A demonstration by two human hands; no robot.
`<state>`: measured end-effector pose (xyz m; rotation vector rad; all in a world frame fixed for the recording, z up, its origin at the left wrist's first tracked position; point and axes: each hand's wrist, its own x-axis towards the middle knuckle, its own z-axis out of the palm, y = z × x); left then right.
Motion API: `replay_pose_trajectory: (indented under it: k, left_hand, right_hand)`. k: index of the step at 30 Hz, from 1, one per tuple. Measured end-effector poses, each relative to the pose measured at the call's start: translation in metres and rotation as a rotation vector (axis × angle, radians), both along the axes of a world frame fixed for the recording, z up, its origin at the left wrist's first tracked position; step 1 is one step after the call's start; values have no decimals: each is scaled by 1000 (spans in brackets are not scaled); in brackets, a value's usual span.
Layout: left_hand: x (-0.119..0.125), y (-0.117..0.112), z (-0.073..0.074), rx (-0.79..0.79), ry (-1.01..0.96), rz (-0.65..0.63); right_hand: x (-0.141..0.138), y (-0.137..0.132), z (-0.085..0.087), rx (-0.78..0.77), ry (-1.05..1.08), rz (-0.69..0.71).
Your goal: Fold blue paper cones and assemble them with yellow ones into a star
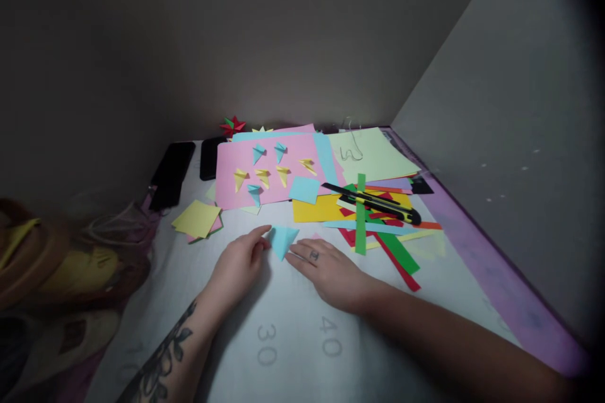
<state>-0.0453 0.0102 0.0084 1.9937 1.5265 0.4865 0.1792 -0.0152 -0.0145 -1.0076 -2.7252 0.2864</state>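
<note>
A folded light-blue paper triangle (282, 240) lies low over the white mat, its point toward me. My left hand (242, 259) is curled at its left edge, thumb and forefinger closed on the paper. At the right edge, the fingers of my right hand (326, 267) lie close together against the paper, and a ring shows on one finger. The right thumb is hidden. Beyond my hands lies a pink sheet (227, 157) with small folded blue pieces (258, 153) and yellow pieces (241, 179) on it. A flat blue square (305, 190) rests at its near edge.
Right of centre, a black-and-yellow box cutter (378, 201) lies on coloured paper strips (361, 227). Yellow paper squares (196, 219) are stacked at left. Two dark phones (172, 164), a red-green paper star (233, 126) and pale green sheets (378, 154) sit farther back. Walls stand behind and right.
</note>
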Motion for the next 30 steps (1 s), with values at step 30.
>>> replay_pose_trajectory:
  k: [30]
  left_hand:
    - [-2,2,6,-17,-124,-107]
  right_hand:
    - [3,19,14,-193,-61,9]
